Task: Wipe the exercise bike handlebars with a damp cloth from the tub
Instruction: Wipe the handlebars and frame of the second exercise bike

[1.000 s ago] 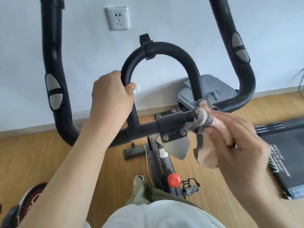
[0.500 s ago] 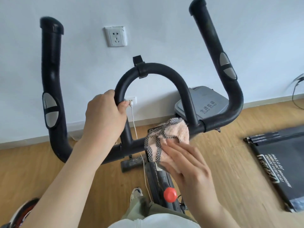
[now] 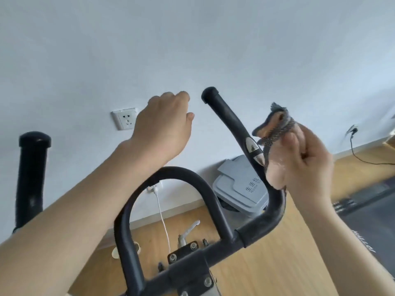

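Note:
The bike's black handlebars (image 3: 275, 212) fill the lower half of the view, with a centre loop and two upright grips. My right hand (image 3: 303, 159) holds a pink cloth with a grey woven edge (image 3: 275, 133) against the outer side of the right upright grip, beside its silver pulse sensor. My left hand (image 3: 164, 129) hovers in the air left of that grip's top end, fingers loosely curled, holding nothing. The left upright grip (image 3: 32, 176) stands at the far left. No tub is in view.
A grey lidded bin (image 3: 239, 189) stands on the wooden floor behind the right bar. A white wall socket (image 3: 125, 118) sits behind my left hand, and a white cable (image 3: 163, 221) hangs from a lower plug. A black treadmill deck (image 3: 367, 212) lies at right.
My left hand has let go of the centre loop and risen toward the right grip's top. My right hand carried the cloth from the crossbar up to the right grip. The view tilted upward.

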